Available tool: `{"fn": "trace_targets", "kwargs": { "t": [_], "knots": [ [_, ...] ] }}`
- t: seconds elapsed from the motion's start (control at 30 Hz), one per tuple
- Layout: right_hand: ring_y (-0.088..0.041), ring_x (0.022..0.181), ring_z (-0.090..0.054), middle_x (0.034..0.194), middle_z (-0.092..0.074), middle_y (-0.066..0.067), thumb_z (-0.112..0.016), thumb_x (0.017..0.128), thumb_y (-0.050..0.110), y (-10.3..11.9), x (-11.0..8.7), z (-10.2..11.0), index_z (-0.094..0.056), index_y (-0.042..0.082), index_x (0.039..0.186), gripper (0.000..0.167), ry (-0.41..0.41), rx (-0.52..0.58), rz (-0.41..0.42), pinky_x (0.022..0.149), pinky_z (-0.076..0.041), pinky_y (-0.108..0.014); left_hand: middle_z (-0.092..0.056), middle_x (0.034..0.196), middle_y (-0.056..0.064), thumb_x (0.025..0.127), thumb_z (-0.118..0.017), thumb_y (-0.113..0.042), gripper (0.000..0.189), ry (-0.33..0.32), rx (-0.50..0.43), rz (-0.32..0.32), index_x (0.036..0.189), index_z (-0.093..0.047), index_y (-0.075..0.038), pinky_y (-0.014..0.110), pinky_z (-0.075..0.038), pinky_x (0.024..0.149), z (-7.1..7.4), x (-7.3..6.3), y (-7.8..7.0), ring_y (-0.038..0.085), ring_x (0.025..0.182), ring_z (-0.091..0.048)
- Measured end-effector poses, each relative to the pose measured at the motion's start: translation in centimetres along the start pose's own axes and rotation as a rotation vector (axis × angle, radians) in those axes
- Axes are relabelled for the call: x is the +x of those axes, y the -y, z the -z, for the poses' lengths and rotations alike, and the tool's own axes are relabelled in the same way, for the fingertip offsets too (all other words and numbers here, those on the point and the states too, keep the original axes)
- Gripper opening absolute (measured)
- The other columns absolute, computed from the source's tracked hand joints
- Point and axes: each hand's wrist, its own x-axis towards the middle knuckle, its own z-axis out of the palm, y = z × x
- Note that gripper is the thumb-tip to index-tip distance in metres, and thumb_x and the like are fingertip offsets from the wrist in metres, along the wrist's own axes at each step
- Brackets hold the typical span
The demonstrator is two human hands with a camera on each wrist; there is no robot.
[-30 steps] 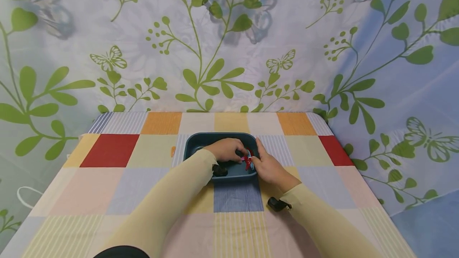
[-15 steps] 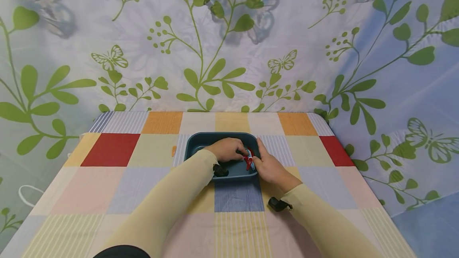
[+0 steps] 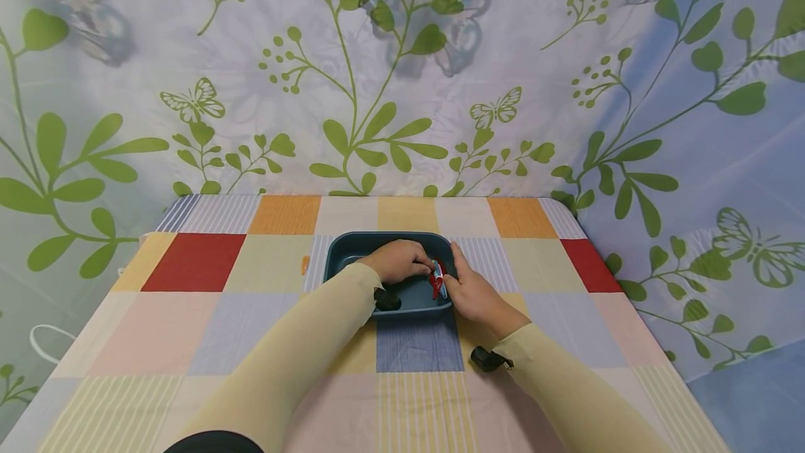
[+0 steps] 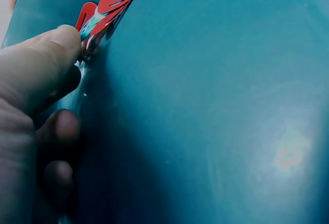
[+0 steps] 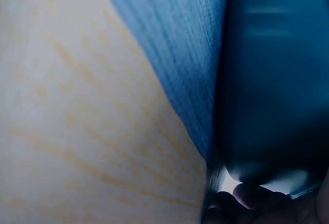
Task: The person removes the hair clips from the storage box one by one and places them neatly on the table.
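Observation:
A dark teal tray [image 3: 411,313] stands on the patchwork cloth, and both hands are at its right end. Against the inside of its right wall is a bunch of red snap hair clips [image 4: 115,0], with light blue-green pieces among them. My left hand [image 3: 396,262] reaches into the tray and pinches the near end of the bunch between thumb and finger; its other fingers curl below. My right hand [image 3: 474,296] grips the tray's right wall from outside, its thumb by the rim near the clips. In the right wrist view, its fingertips [image 5: 257,196] show dimly beside the tray.
A small orange item [image 3: 305,265] lies on the cloth left of the tray. Behind the table hangs a leaf-patterned curtain [image 3: 377,75]. A white cord loop [image 3: 47,344] is off the table's left edge.
My left fingertips have shifted slightly right, onto the hair clips, and the dark gap between the fingers has narrowed. The right hand and the tray stay in place.

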Motion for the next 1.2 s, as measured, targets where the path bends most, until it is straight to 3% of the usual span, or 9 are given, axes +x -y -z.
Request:
{"fn": "trace_targets", "kwargs": {
  "t": [0.2,0.37,0.6,0.67,1.03,1.2],
  "knots": [
    [-0.045,0.151,-0.041,0.169,-0.031,-0.025,-0.042,0.110,0.026,0.03,-0.10,0.00,0.002,0.011,0.170,0.075,-0.006,0.010,0.005,0.123,-0.032,-0.062,-0.075,0.125,0.000,0.106,-0.064,-0.028,0.025,-0.043,-0.045,0.010,0.124,-0.079,-0.018,0.036,-0.048,0.113,-0.03,0.01,0.06,0.017,0.124,-0.067],
    [-0.044,0.151,-0.040,0.168,-0.032,-0.025,-0.044,0.110,0.027,-0.08,-0.13,-0.08,0.000,0.011,0.170,0.076,-0.019,0.022,0.012,0.124,-0.031,-0.062,-0.076,0.124,-0.004,0.108,-0.061,-0.029,0.025,-0.078,-0.090,0.054,0.122,-0.079,-0.021,0.037,-0.049,0.112,0.04,-0.08,-0.06,0.015,0.122,-0.068],
    [-0.045,0.150,-0.042,0.167,-0.034,-0.026,-0.043,0.110,0.027,-0.18,-0.12,-0.18,0.000,0.011,0.170,0.076,-0.024,0.022,0.014,0.122,-0.032,-0.063,-0.074,0.098,-0.006,0.109,-0.058,-0.032,0.025,-0.098,-0.139,0.121,0.121,-0.078,-0.022,0.032,-0.054,0.087,0.07,-0.18,-0.26,0.011,0.079,-0.067],
    [-0.045,0.150,-0.042,0.167,-0.034,-0.027,-0.043,0.110,0.027,-0.18,-0.14,-0.16,0.000,0.011,0.170,0.076,-0.024,0.025,0.016,0.122,-0.032,-0.063,-0.073,0.096,-0.007,0.109,-0.058,-0.032,0.025,-0.106,-0.153,0.131,0.120,-0.078,-0.022,0.031,-0.054,0.082,0.04,-0.13,-0.22,0.009,0.075,-0.065],
    [-0.044,0.150,-0.042,0.167,-0.033,-0.027,-0.043,0.110,0.027,0.01,-0.24,-0.03,0.002,0.012,0.170,0.076,-0.021,0.030,0.013,0.122,-0.032,-0.062,-0.072,0.093,-0.008,0.109,-0.058,-0.030,0.021,-0.126,-0.153,0.149,0.118,-0.076,-0.023,0.030,-0.053,0.083,-0.21,0.04,0.01,0.008,0.076,-0.063],
    [-0.044,0.150,-0.043,0.166,-0.034,-0.027,-0.042,0.111,0.027,-0.10,-0.22,-0.09,0.003,0.012,0.170,0.076,-0.020,0.029,0.012,0.122,-0.033,-0.062,-0.074,0.101,-0.005,0.107,-0.063,-0.025,0.018,-0.138,-0.235,0.170,0.122,-0.070,-0.017,0.030,-0.053,0.082,-0.24,-0.01,-0.11,0.009,0.081,-0.065]
  ]
}}
